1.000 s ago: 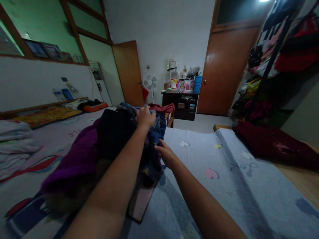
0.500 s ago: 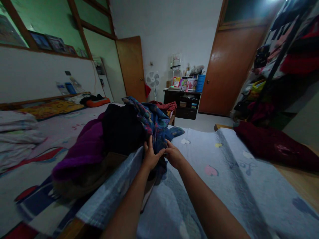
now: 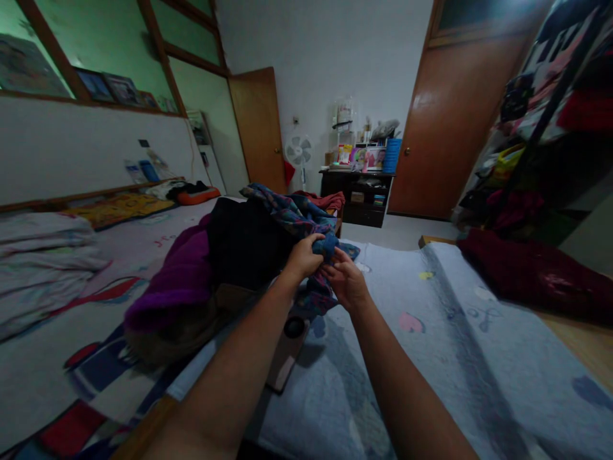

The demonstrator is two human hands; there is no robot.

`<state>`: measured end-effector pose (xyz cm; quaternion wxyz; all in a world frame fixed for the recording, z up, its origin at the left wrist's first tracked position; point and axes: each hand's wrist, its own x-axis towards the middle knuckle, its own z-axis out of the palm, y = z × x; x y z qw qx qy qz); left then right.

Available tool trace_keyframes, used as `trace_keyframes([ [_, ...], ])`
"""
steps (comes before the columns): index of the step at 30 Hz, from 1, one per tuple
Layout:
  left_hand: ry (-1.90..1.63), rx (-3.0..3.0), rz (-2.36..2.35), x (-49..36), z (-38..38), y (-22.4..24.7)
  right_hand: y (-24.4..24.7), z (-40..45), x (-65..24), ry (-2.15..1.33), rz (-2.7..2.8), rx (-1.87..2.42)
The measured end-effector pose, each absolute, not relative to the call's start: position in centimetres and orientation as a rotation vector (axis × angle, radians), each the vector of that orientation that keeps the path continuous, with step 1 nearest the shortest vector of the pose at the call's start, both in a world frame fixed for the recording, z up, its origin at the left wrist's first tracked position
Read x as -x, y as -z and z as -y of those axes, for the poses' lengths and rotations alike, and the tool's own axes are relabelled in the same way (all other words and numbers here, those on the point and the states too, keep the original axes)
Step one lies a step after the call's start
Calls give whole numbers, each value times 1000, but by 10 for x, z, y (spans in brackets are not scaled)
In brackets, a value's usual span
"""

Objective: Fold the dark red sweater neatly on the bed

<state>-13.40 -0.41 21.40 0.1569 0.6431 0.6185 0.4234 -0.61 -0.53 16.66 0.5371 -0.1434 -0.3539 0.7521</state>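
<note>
Bunched in front of me is a blue patterned garment (image 3: 292, 211), raised a little over the pale blue bed sheet (image 3: 378, 332). My left hand (image 3: 305, 255) is closed round a fold of it, thumb on top. Close beside, my right hand (image 3: 345, 278) pinches the same cloth with bent fingers. Black clothing (image 3: 249, 243) and a purple garment (image 3: 179, 281) lie heaped to the left of my hands. A phone (image 3: 287, 354) with a round dark camera area lies on the sheet below my left forearm, which partly covers it.
A dark red folded cloth (image 3: 531, 275) lies on the right side. A bundled blanket (image 3: 43, 268) is at the far left. Beyond the bed stand a dark cabinet (image 3: 357, 198), a white fan (image 3: 299, 152) and a rack of hanging clothes (image 3: 536, 147).
Both hands have risen slightly with the cloth and turned, now gripping a small bunched fold. The phone shows more fully. The whole view has shifted slightly, with the room appearing further right.
</note>
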Motion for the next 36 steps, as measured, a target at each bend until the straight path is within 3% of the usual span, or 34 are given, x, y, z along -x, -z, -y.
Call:
trace_keyframes([
  [4,-1102,-2074,-2302,150,13,-258,-142,1,-10,-1574,1033,676],
  [8,-749,-2258,-2787,197,33,-278,-75,-3,-43,-1238,1288,1100],
  [11,-412,-2294,-2896,237,48,-277,-29,3,-64,-794,1584,1312],
  [15,-293,-2381,-2921,288,58,-293,-5,14,-73,-467,1929,1362],
  [19,-406,-2388,-2953,339,61,-318,-7,16,-71,-385,2026,1375],
  [22,-431,-2367,-2967,361,62,-305,-8,15,-71,-369,2033,1384],
  [26,45,-2292,-2828,358,67,-254,-8,15,-72,-384,2042,1398],
  [30,267,-2244,-2861,352,67,-231,-11,17,-71,-377,2046,1398],
  [36,-11,-1788,-2956,342,64,-263,-13,18,-71,-358,2042,1406],
])
